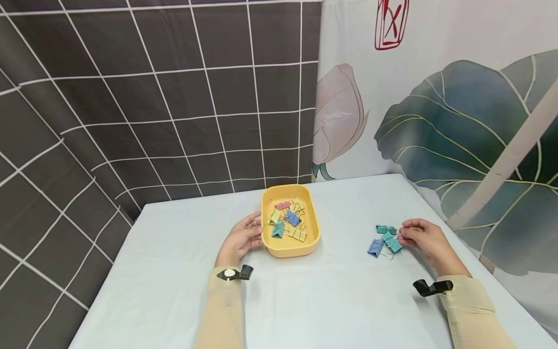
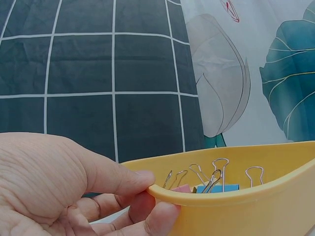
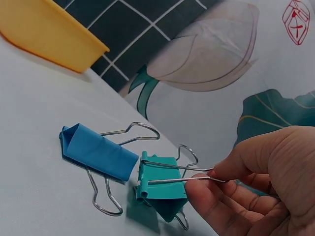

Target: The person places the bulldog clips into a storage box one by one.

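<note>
My left hand (image 1: 242, 236) pinches the left rim of a yellow plastic box (image 1: 291, 252), thumb on top of the rim and fingers against the outer wall. Inside lie several binder clips: a pink one (image 1: 282, 205), a blue one (image 1: 292, 217), a teal one (image 1: 278, 229) and yellow ones (image 1: 298, 234). On the right, my right hand (image 1: 429, 242) pinches the wire handle of a teal binder clip (image 3: 165, 179) between thumb and finger. Beside that clip lie a blue binder clip (image 3: 98, 151) and another teal binder clip (image 1: 385, 229), partly hidden in the right wrist view.
A white-covered table (image 1: 340, 295) carries everything, with its right edge near my right forearm. Behind it hang a dark grid-patterned cloth (image 1: 174, 97) and a white cloth with a flower and leaf print (image 1: 449, 116). Each wrist wears a black strap (image 1: 235, 273).
</note>
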Available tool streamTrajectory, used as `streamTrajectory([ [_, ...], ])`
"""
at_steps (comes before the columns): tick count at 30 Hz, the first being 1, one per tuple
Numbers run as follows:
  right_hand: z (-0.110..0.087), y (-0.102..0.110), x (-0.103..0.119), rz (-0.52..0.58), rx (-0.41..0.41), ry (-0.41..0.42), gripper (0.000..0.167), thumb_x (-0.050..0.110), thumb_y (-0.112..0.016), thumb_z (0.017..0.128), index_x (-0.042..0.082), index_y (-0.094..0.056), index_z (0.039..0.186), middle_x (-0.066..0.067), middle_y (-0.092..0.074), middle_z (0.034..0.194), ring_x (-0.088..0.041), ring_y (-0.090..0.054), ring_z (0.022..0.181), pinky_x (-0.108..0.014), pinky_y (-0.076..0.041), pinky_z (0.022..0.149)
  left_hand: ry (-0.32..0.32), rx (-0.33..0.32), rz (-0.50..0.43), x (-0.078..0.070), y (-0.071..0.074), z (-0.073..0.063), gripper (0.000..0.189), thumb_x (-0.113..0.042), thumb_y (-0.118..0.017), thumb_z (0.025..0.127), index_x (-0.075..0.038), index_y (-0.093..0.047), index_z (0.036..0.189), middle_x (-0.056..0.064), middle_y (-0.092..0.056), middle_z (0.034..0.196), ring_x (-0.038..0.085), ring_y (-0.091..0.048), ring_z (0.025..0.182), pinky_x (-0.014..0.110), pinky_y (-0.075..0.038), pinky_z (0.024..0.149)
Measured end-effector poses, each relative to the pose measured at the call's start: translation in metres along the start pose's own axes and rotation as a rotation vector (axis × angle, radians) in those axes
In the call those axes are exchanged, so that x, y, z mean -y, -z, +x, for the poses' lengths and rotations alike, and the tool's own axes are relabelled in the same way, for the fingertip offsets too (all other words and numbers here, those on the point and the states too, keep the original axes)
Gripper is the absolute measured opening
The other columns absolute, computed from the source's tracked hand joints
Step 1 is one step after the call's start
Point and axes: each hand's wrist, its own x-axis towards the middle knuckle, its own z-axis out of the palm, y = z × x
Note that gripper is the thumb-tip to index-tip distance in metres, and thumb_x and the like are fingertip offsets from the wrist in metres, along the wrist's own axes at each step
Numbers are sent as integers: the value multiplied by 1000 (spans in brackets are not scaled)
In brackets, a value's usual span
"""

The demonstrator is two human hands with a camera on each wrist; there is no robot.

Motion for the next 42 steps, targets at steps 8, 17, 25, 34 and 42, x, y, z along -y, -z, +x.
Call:
streamTrajectory([
  [8, -2, 8, 4, 14, -36, 48, 37, 5, -59, 101, -15, -44, 127, 8, -67, 87, -5, -69, 79, -23, -62, 73, 12, 7, -4, -2, -2, -2, 64, 10, -58, 94, -12, -43, 153, 15, -51, 129, 19, -65, 86, 27, -61, 64],
  [17, -1, 17, 9, -42, -43, 39, 40, 7, -56, 101, -16, -41, 131, 6, -64, 87, -3, -67, 76, -22, -61, 71, 9, 1, 6, -3, -2, -1, 63, 9, -57, 94, -12, -44, 153, 14, -51, 128, 19, -65, 86, 27, -61, 64],
  [25, -5, 26, 14, 112, -30, 45, 14, 3, -59, 100, 0, -54, 112, 4, -66, 85, -7, -70, 74, -22, -62, 69, -4, 4, 27, -2, -1, -1, 64, 8, -58, 94, -10, -42, 154, 14, -51, 126, 18, -64, 86, 27, -60, 66],
  [34, -5, 20, 30, 118, -67, 33, 21, 8, -62, 99, -1, -52, 116, 4, -65, 87, -7, -71, 76, -22, -62, 72, 3, 6, 20, 1, -2, -1, 64, 8, -58, 94, -10, -43, 153, 15, -52, 128, 19, -65, 88, 28, -62, 65],
  [42, 5, 1, 55, 132, -59, 103, 21, 9, -61, 101, -1, -51, 116, 4, -64, 90, -6, -70, 78, -20, -61, 74, -1, 7, 15, 0, -1, -1, 64, 9, -57, 94, -9, -42, 153, 17, -51, 128, 21, -64, 89, 29, -61, 66],
])
